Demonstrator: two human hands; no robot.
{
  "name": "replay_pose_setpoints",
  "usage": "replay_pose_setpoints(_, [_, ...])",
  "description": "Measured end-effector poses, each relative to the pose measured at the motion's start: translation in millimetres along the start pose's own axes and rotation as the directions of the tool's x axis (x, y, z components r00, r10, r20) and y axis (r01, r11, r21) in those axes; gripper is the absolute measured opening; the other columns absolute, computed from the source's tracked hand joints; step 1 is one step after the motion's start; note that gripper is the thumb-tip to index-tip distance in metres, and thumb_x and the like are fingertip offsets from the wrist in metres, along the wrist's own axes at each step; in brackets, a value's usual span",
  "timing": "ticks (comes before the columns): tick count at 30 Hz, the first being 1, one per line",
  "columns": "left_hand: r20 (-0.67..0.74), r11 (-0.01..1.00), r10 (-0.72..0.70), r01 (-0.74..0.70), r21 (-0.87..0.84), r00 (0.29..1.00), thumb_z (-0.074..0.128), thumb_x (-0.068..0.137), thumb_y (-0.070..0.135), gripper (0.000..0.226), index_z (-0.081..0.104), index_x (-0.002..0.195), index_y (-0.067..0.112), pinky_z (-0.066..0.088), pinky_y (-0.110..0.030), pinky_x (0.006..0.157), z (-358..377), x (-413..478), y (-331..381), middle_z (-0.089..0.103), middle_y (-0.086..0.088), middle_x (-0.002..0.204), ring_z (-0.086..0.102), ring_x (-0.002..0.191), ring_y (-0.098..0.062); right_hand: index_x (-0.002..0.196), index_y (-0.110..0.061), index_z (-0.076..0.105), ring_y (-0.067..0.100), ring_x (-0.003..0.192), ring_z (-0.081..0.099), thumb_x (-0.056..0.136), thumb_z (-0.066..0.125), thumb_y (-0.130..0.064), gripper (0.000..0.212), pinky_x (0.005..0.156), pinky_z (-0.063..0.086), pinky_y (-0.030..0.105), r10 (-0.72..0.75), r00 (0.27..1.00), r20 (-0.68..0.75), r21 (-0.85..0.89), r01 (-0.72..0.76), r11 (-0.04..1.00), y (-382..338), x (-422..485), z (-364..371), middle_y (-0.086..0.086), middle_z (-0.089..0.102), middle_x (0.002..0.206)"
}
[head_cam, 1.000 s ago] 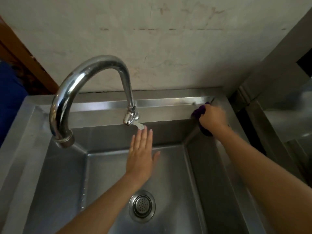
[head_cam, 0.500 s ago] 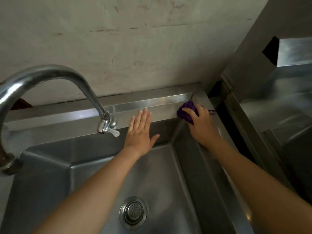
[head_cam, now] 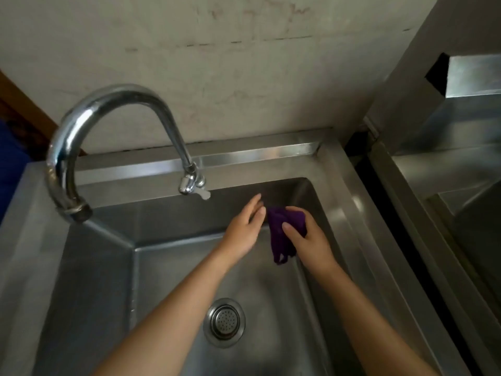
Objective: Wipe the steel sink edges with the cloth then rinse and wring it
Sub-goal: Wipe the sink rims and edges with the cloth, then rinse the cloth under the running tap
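A steel sink (head_cam: 349,202) fills the view, its rim running along the back wall and the right side. My right hand (head_cam: 306,240) grips a bunched purple cloth (head_cam: 279,237) over the basin, near the back right corner; part of the cloth hangs down below the hand. My left hand (head_cam: 244,226) hovers just left of the cloth with its fingers straight, the fingertips close to the cloth. The curved chrome tap (head_cam: 89,126) arches over the left half, its spout (head_cam: 189,183) ending left of both hands. No water is running.
A round drain strainer (head_cam: 224,321) sits in the basin floor below my forearms. A plastered wall (head_cam: 244,77) rises behind the sink. A dark gap (head_cam: 379,191) separates the sink from a second steel unit (head_cam: 461,164) on the right.
My right hand has lifted the cloth off the back right rim corner and brought it down over the basin. My left hand moved a little right, toward the cloth.
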State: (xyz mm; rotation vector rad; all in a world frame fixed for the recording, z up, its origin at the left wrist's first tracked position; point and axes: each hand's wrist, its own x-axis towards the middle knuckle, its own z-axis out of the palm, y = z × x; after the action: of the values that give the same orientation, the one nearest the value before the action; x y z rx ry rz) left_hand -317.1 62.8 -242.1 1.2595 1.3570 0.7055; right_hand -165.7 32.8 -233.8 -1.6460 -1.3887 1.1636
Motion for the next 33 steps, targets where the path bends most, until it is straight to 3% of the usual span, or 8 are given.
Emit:
replay_pose_setpoints(4, [0.111,0.806,-0.251,0.271,-0.526,0.962,0.035,0.097,0.042,0.041,0.057,0.122,0.018,0.052,-0.034,0.081,-18,-39,-32,0.066,-0.009,0.112,0.065,0.092,-0.015,0.119,-0.018,0.047,0.014,0.097,0.058,0.086,0.063,-0.019,0.037,0.085,0.045,0.024,0.031,0.996,0.083,0.057,-0.036,0.998,-16,-13,42,0.0,0.06,0.105])
replay_pose_setpoints(8, [0.161,0.639,-0.345,0.357,-0.681,0.925,0.041,0.093,0.046,0.044,0.064,0.115,0.016,0.051,-0.035,0.085,-52,-65,-62,0.07,-0.009,0.108,0.067,0.093,-0.018,0.116,-0.017,0.05,0.023,0.095,0.062,0.095,0.047,-0.034,0.028,0.084,0.048,0.035,0.032,0.959,0.281,-0.163,0.015,0.986,-29,-20,77,0.002,0.063,0.098])
replay_pose_setpoints(11, [0.169,0.51,-0.381,0.359,-0.782,0.909,0.042,0.094,0.042,0.039,0.066,0.104,0.013,0.054,-0.024,0.058,-75,-82,-71,0.075,-0.006,0.083,0.069,0.069,-0.012,0.12,-0.019,0.049,0.024,0.1,0.061,0.095,0.04,-0.044,0.036,0.083,0.044,0.03,0.046,0.898,0.438,-0.313,0.104,0.944,-43,-19,94,0.004,0.063,0.104])
replay_pose_setpoints(14, [0.081,0.49,-0.431,0.308,-0.815,0.899,0.052,0.083,0.046,0.034,0.064,0.092,0.015,0.043,-0.017,0.041,-97,-93,-79,0.069,-0.001,0.06,0.059,0.046,-0.008,0.123,-0.015,0.048,0.029,0.108,0.057,0.094,0.033,-0.051,0.049,0.09,0.041,0.032,0.065,0.919,0.39,-0.42,0.114,0.9,-66,1,102,0.012,0.061,0.116])
replay_pose_setpoints(17, [0.026,0.427,-0.436,0.232,-0.874,0.9,0.063,0.075,0.041,0.035,0.065,0.095,0.012,0.049,-0.026,0.055,-114,-99,-86,0.071,-0.006,0.07,0.062,0.054,-0.013,0.114,-0.006,0.052,0.033,0.09,0.064,0.094,0.028,-0.054,0.057,0.085,0.052,0.045,0.084,0.964,0.253,-0.369,0.015,0.929,-92,37,107,0.017,0.062,0.103])
replay_pose_setpoints(20, [-0.129,0.51,-0.42,0.116,-0.852,0.898,0.069,0.078,0.021,0.035,0.053,0.109,0.015,0.054,-0.032,0.055,-123,-104,-93,0.068,-0.01,0.094,0.065,0.075,-0.023,0.108,-0.005,0.053,0.024,0.068,0.061,0.096,0.029,-0.051,0.053,0.071,0.056,0.041,0.139,0.954,0.267,-0.353,-0.038,0.935,-113,69,116,0.017,0.06,0.093])
replay_pose_setpoints(25, [-0.267,0.601,-0.398,0.03,-0.798,0.878,0.071,0.076,0.011,0.032,0.051,0.1,0.017,0.054,-0.039,0.077,-131,-111,-101,0.064,-0.009,0.106,0.064,0.093,-0.024,0.081,-0.012,0.058,0.014,0.051,0.042,0.093,0.036,-0.055,0.049,0.051,0.039,0.022,0.225,0.916,0.333,-0.406,-0.076,0.911,-126,85,134,0.003,0.055,0.064])
replay_pose_setpoints(33, [-0.284,0.467,-0.378,-0.083,-0.88,0.881,0.056,0.09,0.026,0.016,0.051,0.102,0.016,0.039,-0.055,0.104,-141,-110,-110,0.059,-0.011,0.117,0.052,0.118,-0.031,0.061,-0.01,0.056,0.013,0.045,0.026,0.088,0.049,-0.05,0.049,0.048,0.021,0.021,0.323,0.884,0.337,-0.444,-0.153,0.883,-135,87,141,0.001,0.036,0.054])
